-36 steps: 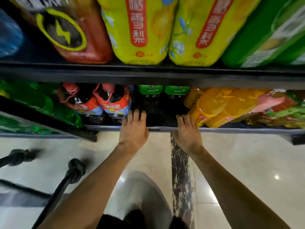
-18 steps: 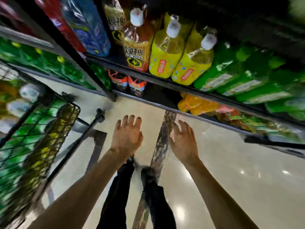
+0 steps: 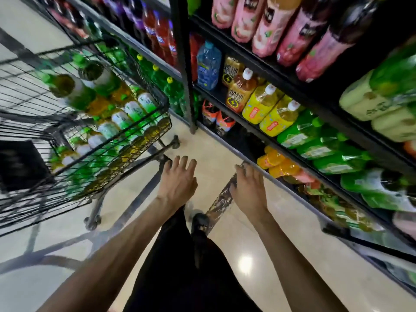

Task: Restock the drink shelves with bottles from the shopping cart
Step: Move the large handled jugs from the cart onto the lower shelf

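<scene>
Both empty: left hand (image 3: 177, 183) fingers loosely spread; right hand (image 3: 248, 190) fingers relaxed.

amber bottles (image 3: 239, 95): dark label with bold Chinese characters, too blurred to read, and under them a yellow lightning-bolt sign in a yellow ring. yellow bottles (image 3: 258, 109): small red label, print illegible. pink bottles (image 3: 267, 28): black characters, smeared. blue bottle (image 3: 208, 64): label unreadable. cart bottles (image 3: 132, 110): white-green labels, blurred
</scene>
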